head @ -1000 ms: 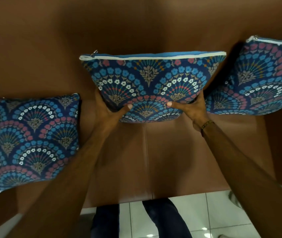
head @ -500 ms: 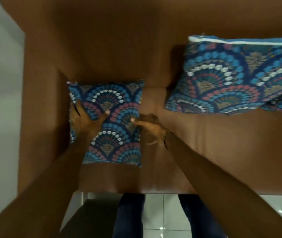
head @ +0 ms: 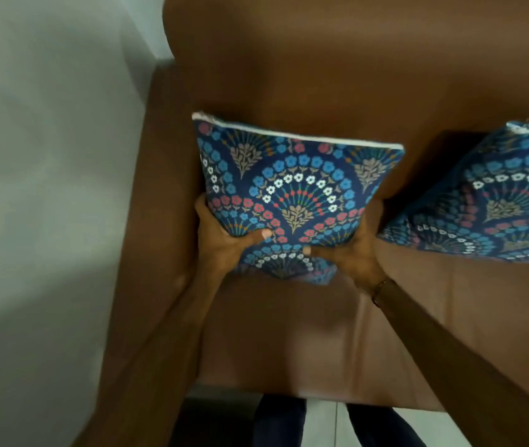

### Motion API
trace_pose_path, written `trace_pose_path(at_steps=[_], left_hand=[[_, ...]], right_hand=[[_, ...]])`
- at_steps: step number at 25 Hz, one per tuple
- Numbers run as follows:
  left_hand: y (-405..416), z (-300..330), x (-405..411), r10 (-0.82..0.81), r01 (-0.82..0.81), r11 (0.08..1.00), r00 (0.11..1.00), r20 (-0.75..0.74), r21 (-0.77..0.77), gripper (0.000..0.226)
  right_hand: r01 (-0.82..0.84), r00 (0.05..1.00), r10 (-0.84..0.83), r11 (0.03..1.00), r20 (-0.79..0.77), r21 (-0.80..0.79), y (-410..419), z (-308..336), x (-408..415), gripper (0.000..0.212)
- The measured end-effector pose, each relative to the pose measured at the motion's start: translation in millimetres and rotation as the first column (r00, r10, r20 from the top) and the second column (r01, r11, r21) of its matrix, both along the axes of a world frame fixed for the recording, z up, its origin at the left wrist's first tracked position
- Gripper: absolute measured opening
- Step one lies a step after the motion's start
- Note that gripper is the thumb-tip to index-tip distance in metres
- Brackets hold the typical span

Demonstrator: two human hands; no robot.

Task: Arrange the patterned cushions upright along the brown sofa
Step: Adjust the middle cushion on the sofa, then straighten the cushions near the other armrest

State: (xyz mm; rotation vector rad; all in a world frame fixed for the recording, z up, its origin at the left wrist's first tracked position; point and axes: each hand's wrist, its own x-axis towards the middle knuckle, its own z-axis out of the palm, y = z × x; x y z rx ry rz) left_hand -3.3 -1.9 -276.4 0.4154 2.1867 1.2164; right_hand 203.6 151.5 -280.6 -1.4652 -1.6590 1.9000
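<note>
A blue cushion with a floral fan pattern and a white top seam stands tilted against the backrest of the brown sofa, near its left end. My left hand grips its lower left corner, thumb on the front. My right hand grips its lower right corner in the same way. A second cushion of the same pattern leans upright against the backrest at the right edge of the view, a small gap away from the first.
The sofa's left armrest runs along a pale grey wall. White floor tiles and my dark trouser legs show below the seat's front edge.
The left cushion lay flat on the seat with my hands reaching it; now both hands hold it raised upright against the backrest. The view has shifted left from the middle cushion.
</note>
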Motion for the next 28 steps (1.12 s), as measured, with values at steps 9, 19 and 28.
trace_pose_path(at_steps=[9,19,28], left_hand=[[11,-3,-27,-0.043,0.051,0.997,0.991,-0.123,0.063,0.134],[19,3,91,0.19,-0.214,0.973,0.953,-0.235,-0.085,0.095],[175,30,275,-0.201,0.2,0.98,0.977,-0.065,-0.021,0.112]], right_hand=[[-0.084,0.996,0.087,0.994,-0.036,0.07,36,-8,-49,0.096],[-0.125,0.988,0.111,0.982,0.107,0.139,48,8,30,0.086],[0.244,0.88,-0.412,0.819,0.236,0.519,150,51,304,0.042]])
